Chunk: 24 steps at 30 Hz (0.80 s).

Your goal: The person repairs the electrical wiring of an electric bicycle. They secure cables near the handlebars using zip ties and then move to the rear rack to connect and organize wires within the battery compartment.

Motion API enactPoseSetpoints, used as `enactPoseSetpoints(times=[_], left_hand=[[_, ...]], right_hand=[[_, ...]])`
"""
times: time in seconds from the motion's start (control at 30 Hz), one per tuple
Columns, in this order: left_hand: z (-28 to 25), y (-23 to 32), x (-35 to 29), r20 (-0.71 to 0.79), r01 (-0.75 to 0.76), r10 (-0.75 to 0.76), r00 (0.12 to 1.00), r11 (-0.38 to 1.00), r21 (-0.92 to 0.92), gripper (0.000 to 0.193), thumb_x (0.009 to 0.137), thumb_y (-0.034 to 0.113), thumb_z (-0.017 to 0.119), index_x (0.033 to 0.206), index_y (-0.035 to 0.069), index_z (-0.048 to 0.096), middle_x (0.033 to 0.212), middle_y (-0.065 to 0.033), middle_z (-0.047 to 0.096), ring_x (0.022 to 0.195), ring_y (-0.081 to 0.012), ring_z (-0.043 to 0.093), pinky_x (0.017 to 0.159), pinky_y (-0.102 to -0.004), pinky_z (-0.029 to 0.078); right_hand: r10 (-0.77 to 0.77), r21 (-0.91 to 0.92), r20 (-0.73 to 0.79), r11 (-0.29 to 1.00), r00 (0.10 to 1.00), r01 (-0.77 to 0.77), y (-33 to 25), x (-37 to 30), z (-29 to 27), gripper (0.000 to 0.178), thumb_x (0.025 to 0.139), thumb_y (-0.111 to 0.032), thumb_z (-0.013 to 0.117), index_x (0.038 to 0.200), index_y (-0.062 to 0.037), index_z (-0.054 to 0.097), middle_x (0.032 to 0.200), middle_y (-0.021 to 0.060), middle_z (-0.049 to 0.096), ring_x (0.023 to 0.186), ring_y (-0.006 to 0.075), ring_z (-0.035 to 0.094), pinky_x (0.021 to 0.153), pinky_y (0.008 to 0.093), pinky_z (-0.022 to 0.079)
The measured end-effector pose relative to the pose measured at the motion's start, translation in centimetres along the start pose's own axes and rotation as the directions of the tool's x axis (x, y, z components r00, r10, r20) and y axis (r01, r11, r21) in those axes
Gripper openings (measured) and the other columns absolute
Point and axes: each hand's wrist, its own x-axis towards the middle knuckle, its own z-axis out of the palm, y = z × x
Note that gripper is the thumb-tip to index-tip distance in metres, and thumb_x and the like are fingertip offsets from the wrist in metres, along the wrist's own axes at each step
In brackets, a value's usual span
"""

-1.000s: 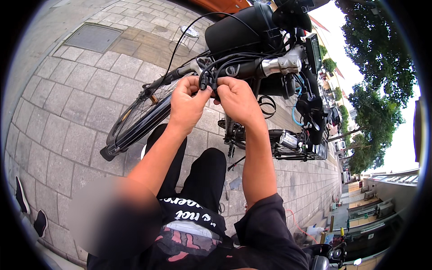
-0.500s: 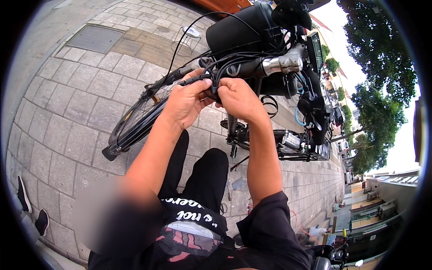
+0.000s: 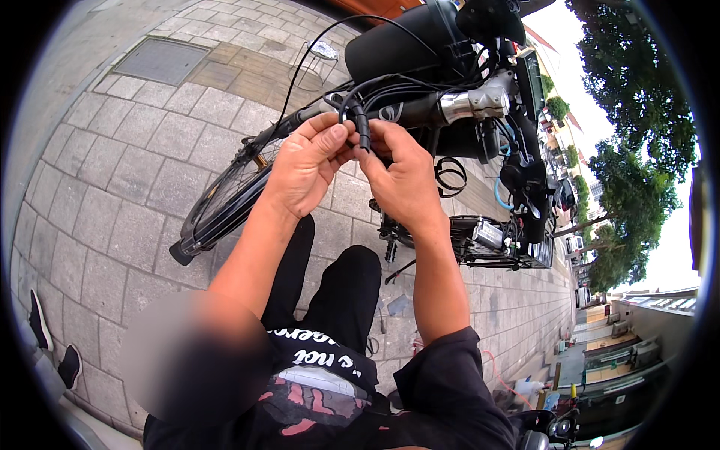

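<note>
A bicycle (image 3: 409, 112), apparently electric, stands in front of me with its front wheel (image 3: 225, 202) to the left. Black cables (image 3: 401, 86) run along its silver and black stem and come together in a short bundle bound in black spiral wrap (image 3: 361, 120). My right hand (image 3: 405, 176) is closed on the lower end of this bundle, thumb toward me. Close beside it, my left hand (image 3: 311, 165) pinches with thumb and fingertips at the cables left of the bundle. Whatever lies between the fingertips is partly hidden.
A black cylindrical bag (image 3: 397, 49) hangs at the handlebar, and one loose cable arcs out to the left. Grey paving (image 3: 120, 232) surrounds the bicycle, with a metal cover (image 3: 161, 61) set in it. Someone's shoes (image 3: 69, 366) show at the lower left.
The wrapped bundle has swung from pointing left to hanging down between my hands. My right hand has turned from a fist to a thumb-and-finger grip. The left hand has shifted slightly.
</note>
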Motion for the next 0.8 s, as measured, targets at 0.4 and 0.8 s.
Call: enactPoseSetpoints(times=[0.4,0.8], left_hand=[[-0.7,-1.5,1.0,-0.183,0.123,-0.100,0.978,0.985,0.121,0.007,0.103,0.008,0.071,0.109,0.008,0.073,0.099,-0.0016,0.074,0.090,-0.0122,0.068,0.081,-0.0291,0.055],[-0.7,-0.9,1.2,-0.003,0.218,-0.220,0.976,0.963,0.161,0.022,0.109,0.029,0.070,0.120,0.010,0.070,0.105,0.0017,0.073,0.088,-0.0047,0.065,0.068,-0.0221,0.047]], right_hand=[[0.073,-0.042,0.055,0.997,0.996,-0.070,1.2,0.5,0.4,0.036,0.099,-0.007,0.068,0.133,0.0042,0.066,0.103,0.0179,0.072,0.090,0.0290,0.073,0.083,0.0404,0.058],[0.115,0.036,-0.184,0.993,0.976,-0.110,1.3,0.0,2.5,0.031,0.101,-0.014,0.071,0.127,0.0043,0.069,0.096,0.0139,0.078,0.083,0.0169,0.075,0.076,0.0319,0.059]])
